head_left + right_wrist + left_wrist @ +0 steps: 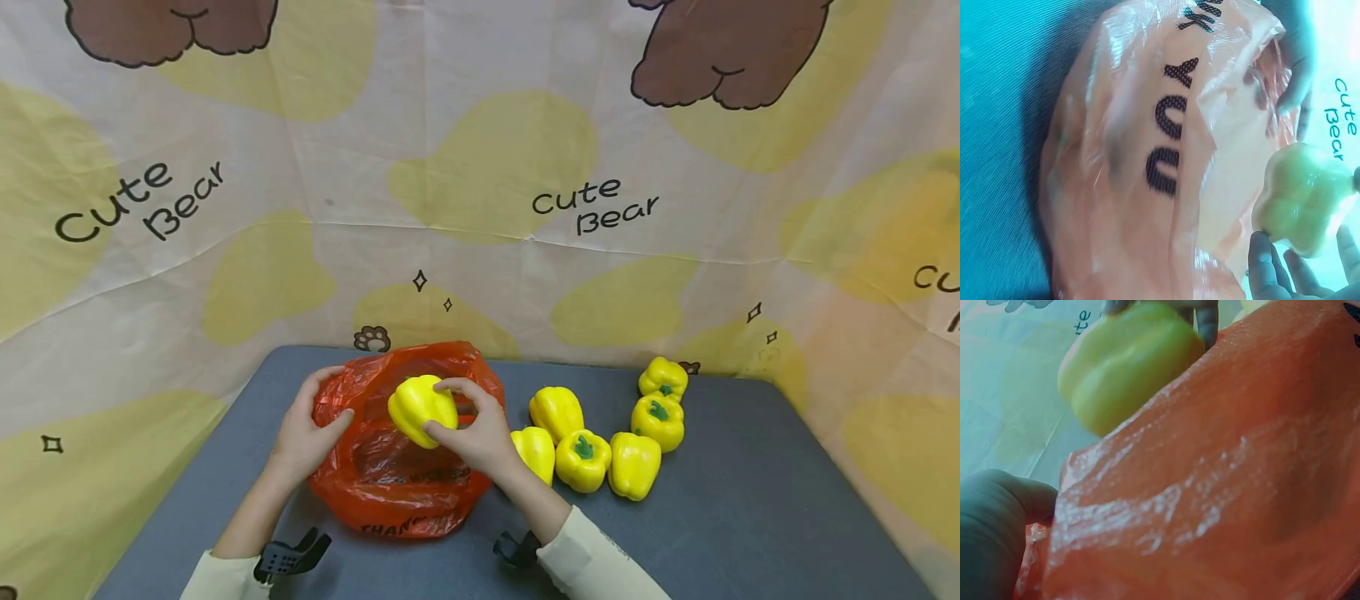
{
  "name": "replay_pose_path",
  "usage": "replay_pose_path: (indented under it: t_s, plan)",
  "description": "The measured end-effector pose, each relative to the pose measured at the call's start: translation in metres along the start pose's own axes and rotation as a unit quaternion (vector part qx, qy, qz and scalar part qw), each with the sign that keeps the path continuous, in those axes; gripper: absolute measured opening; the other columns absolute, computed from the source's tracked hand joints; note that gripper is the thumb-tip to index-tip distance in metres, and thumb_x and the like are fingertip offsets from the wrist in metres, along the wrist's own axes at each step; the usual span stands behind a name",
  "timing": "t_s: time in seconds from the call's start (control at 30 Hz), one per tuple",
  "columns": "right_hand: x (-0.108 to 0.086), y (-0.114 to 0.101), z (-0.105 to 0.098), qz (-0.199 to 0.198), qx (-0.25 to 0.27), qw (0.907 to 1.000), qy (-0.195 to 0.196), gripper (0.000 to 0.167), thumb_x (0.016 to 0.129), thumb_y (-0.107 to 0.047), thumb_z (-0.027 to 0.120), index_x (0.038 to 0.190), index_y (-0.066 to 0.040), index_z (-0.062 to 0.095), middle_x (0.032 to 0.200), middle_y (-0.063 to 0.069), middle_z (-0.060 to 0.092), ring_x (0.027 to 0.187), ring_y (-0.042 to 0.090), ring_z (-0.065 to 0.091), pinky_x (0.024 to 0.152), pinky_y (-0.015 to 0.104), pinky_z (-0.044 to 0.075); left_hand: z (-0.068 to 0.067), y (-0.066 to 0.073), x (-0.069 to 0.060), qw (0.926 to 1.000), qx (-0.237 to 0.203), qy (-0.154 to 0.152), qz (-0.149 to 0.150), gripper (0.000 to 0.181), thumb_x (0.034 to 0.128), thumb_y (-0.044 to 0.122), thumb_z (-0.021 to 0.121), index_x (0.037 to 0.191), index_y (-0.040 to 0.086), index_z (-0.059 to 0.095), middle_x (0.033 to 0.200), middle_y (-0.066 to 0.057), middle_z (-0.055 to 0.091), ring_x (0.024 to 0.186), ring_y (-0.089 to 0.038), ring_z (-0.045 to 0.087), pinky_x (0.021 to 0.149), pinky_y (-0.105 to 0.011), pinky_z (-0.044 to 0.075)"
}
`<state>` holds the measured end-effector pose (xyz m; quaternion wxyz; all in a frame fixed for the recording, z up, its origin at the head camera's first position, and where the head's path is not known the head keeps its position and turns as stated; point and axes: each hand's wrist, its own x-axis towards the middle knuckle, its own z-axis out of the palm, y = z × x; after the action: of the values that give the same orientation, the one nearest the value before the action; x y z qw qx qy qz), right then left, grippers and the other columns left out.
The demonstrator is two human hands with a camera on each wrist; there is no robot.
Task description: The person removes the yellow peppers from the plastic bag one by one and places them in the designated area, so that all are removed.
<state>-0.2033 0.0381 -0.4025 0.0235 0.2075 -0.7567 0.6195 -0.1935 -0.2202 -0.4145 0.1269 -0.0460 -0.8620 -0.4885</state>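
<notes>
A yellow bell pepper (pixel 414 410) is held between the thumb and fingers of my right hand (pixel 483 433), over the mouth of a red plastic bag (pixel 405 510). Beneath the pepper the bag stands wide, with dark printed letters on its near side. My left hand (pixel 306 433) holds the bag's left rim, thumb at the inside and fingers on the outer side. In the left wrist view, the pepper (pixel 1129 369) shows above the bag's edge, near the left thumb (pixel 997 525). The right wrist view shows the pepper's (pixel 1304 197) lobed end; the bag's contents are hidden.
To the right of the bag several yellow peppers lie on the grey table (pixel 750 508), among them one with a green stem (pixel 583 460) and one at the far end (pixel 663 378). A patterned cloth (pixel 480 167) hangs behind the table.
</notes>
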Motion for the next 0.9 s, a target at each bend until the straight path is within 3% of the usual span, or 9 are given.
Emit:
replay_pose_path:
  t_s: [0.27,0.47,0.9]
  plan:
    - [-0.022,0.001,-0.022,-0.001,-0.014,0.9999,-0.009,0.043,0.079,-0.016,0.078,0.119,-0.017,0.062,0.13,0.007,0.057,0.101,0.028,0.064,0.077,0.034,0.057,-0.001,-0.001,0.0,1.0,0.001,0.0,0.006,0.06,0.0895,0.01,0.063,0.143,0.018,0.037,0.137,-0.019,0.047,0.111,-0.042,0.057,0.076,-0.047,0.055]
    - [-0.041,-0.001,-0.035,-0.002,-0.016,0.9999,-0.005,0.045,0.077,-0.015,0.079,0.118,-0.017,0.061,0.125,0.008,0.058,0.096,0.027,0.064,0.074,0.031,0.057,-0.001,-0.001,-0.002,1.0,-0.002,-0.004,0.001,0.06,0.0898,0.011,0.063,0.143,0.019,0.037,0.137,-0.019,0.047,0.11,-0.042,0.057,0.074,-0.045,0.056]
    - [-0.079,0.004,-0.058,0.052,-0.03,0.9979,-0.027,0.051,0.075,-0.019,0.08,0.121,-0.019,0.057,0.123,0.011,0.055,0.09,0.025,0.061,0.069,0.029,0.057,-0.001,-0.002,-0.003,0.9999,-0.003,-0.01,0.001,0.059,0.0911,0.013,0.063,0.144,0.019,0.037,0.137,-0.018,0.047,0.11,-0.039,0.058,0.073,-0.039,0.056]
